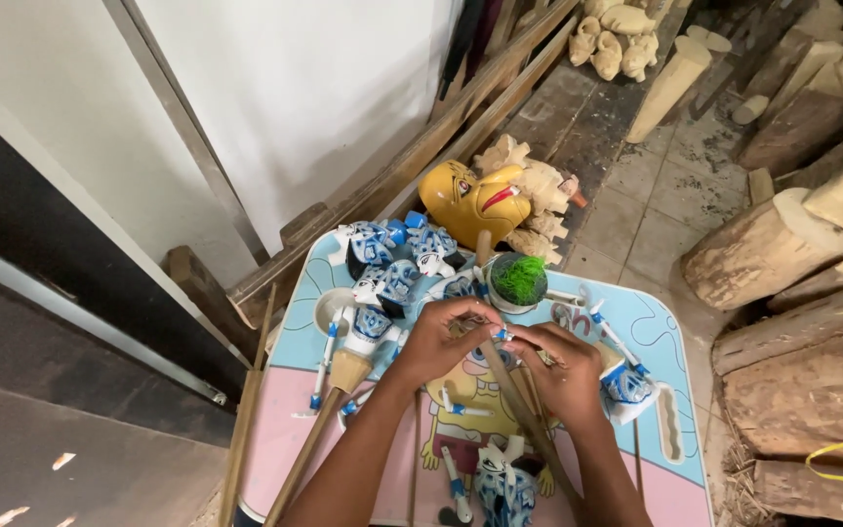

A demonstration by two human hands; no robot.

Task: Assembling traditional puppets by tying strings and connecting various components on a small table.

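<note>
Forearms come in from the near edge of the bench (656,322), a small folding one with a pastel pink-and-blue cartoon top. Both hands meet at its middle.

Left to right:
- Far-left edge: loose wooden sticks (246,410) leaning along the side.
- Left half: finished-looking puppet (368,327), blue-and-white painted, on a plain wooden handle that runs toward the near-left corner. Small white cup (329,307) just beside it.
- Far-left corner: cluster of painted puppet heads (392,249), same blue-and-white scheme.
- Left hand (436,342): fingers curled, pinching a small blue-and-white piece (500,335) at the fingertips.
- Right hand (563,371): closed on the same piece from the other side, also over a thin wooden rod (519,400) that runs down to the near edge.
- Behind the hands: round tub of green stuff (517,280), contents not clear.
- Right edge: another painted puppet part (626,384), white arm sticks near it.
- Near edge, centre: one more painted figure (504,488), partly cut off.

Off the bench, on the floor beyond the far edge: yellow carved mask (470,200), unpainted carvings (539,200). Logs (792,381) stacked to the right.

Progress, my read: painting done on most parts; assembly looks mid-way, several loose limbs and heads unattached. Piece in hand too small to tell the joint state.
</note>
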